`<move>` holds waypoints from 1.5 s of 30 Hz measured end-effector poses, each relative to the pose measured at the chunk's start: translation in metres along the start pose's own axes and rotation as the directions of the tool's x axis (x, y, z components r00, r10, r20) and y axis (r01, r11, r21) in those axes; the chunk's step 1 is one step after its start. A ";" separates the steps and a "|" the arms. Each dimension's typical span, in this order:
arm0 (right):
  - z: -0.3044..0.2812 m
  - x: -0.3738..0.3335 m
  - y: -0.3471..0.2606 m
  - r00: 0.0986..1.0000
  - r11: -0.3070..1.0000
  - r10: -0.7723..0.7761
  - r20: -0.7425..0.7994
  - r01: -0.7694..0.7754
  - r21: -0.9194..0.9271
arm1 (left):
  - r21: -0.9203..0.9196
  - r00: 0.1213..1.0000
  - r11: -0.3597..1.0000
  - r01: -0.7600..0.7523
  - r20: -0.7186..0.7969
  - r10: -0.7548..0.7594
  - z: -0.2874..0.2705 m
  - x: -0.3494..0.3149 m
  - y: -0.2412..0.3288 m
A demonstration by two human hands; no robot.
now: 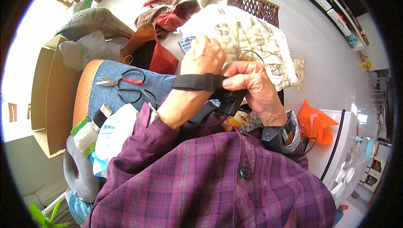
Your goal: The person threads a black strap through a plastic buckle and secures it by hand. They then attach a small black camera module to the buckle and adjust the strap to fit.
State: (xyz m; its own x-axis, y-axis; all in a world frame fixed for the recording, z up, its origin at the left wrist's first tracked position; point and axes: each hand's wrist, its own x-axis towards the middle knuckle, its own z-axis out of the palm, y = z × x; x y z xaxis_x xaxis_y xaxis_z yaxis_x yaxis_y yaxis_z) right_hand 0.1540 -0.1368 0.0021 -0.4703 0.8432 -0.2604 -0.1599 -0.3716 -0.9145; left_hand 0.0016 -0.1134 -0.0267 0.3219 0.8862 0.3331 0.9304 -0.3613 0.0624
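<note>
A black wrist strap (194, 82) wraps around my left wrist, with a black box-shaped device (231, 102) hanging at its right end. My right hand (256, 83) pinches the strap's end beside that device, thumb and fingers pressed together. Curled into a fist, my left hand (203, 55) is raised above the cream printed cloth (247, 39); its fingertips are hidden, so whatever they may hold does not show. A small plaid cloth (184, 44) appears just left of that fist. Another black device (273, 139) is strapped on my right wrist.
Black-handled scissors (110, 81) lie on blue denim (98, 97) at left. Beyond stand a cardboard box (50, 97) and a red bag (164, 60). Right of me are an orange bag (315, 123) and a white surface (336, 144). Cloths (168, 15) lie on the floor ahead.
</note>
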 end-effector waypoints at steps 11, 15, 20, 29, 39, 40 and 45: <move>-0.025 0.006 0.016 0.987 0.965 -0.158 -0.003 0.155 0.210 | -0.121 0.984 0.982 -0.148 -0.113 0.134 -0.004 0.007 -0.009; -0.044 0.026 0.030 0.986 0.892 -0.165 -0.013 0.155 0.424 | -0.304 0.897 0.852 -0.426 -0.264 0.354 -0.019 0.014 0.001; -0.038 0.039 0.052 0.977 0.793 -0.195 -0.081 0.206 0.574 | -0.159 0.771 0.780 -0.605 -0.361 0.524 -0.035 0.020 0.021; -0.018 -0.007 0.022 0.969 0.946 -0.219 0.111 0.183 0.266 | -0.455 0.768 0.619 -0.641 -0.367 0.525 -0.046 0.007 0.053; -0.005 0.004 0.029 0.957 0.910 -0.230 0.174 0.149 0.386 | -0.460 0.663 0.485 -0.744 -0.411 0.626 -0.050 0.005 0.038; -0.005 0.008 0.031 0.957 0.897 -0.233 0.173 0.142 0.419 | -0.484 0.669 0.468 -0.740 -0.457 0.586 -0.049 0.006 0.039; -0.007 0.019 0.039 0.954 0.834 -0.238 0.183 0.104 0.541 | -0.456 0.648 0.463 -0.760 -0.477 0.593 -0.052 0.007 0.034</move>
State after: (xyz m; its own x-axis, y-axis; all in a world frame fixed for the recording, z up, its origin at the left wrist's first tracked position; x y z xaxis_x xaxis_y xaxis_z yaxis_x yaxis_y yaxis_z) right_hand 0.1454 -0.1327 -0.0407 -0.5694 0.8216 0.0261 -0.6523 -0.4323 -0.6227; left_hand 0.0264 -0.1341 0.0265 0.6770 0.2218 0.7017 0.1062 -0.9730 0.2052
